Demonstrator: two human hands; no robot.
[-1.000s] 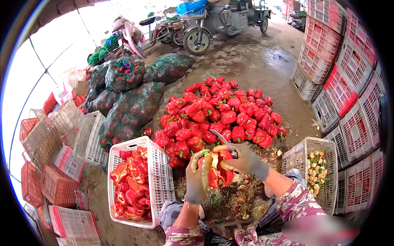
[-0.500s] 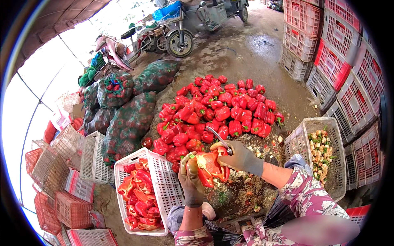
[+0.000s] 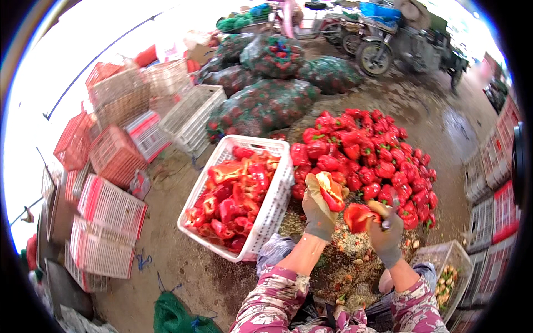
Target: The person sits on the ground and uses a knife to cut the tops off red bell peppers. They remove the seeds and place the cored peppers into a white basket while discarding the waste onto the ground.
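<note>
Where the white plastic crate ends, grey-brown floor opens leftward.
Our grey-gloved left hand and right hand, slightly apart, curl fingers around red pepper pieces.

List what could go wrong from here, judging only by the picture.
The right hand holds a knife and a pepper piece together, so a nick is possible. The second piece, in the left hand, could slip and drop. Scraps on the floor might make footing slippery.
</note>
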